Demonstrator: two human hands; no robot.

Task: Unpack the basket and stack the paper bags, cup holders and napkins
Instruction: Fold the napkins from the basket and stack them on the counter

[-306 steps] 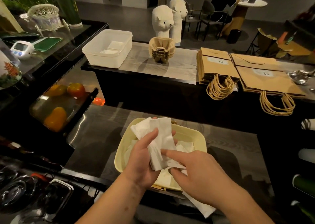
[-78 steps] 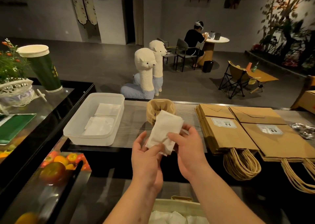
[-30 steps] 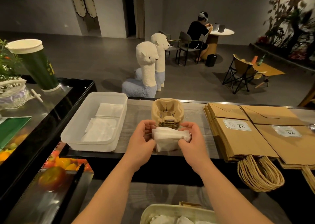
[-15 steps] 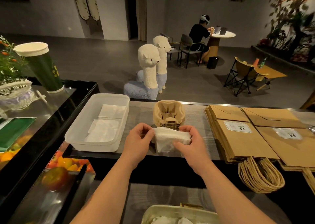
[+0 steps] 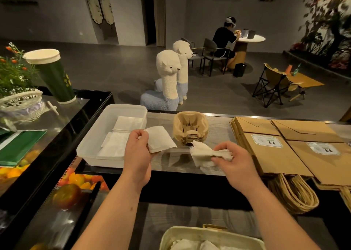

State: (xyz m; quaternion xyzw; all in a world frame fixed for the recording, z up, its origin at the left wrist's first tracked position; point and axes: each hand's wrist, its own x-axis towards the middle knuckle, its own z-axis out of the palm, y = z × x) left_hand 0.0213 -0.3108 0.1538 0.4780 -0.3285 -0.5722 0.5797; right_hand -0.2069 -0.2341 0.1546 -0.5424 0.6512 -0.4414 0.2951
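Note:
My left hand (image 5: 137,152) pinches a flat folded white napkin (image 5: 159,139) just right of the white plastic tub (image 5: 91,143), which holds two napkin stacks (image 5: 117,145). My right hand (image 5: 231,160) grips a bunched wad of napkins (image 5: 204,151) over the wooden counter (image 5: 218,120), in front of the nested stack of brown cup holders (image 5: 190,127). Two piles of brown paper bags (image 5: 273,151) lie at the right, rope handles hanging over the edge. The cream basket (image 5: 171,234) at the bottom holds more napkins.
A tall green cup (image 5: 51,74) and a wicker basket (image 5: 20,105) with a plant stand on the glass case at the left, fruit below it. Two alpaca figures (image 5: 168,78) stand beyond the counter. A person sits at a far table.
My hands have pulled apart. The left one has taken a single napkin off the bundle and carried it left toward the tub; the right keeps the rest.

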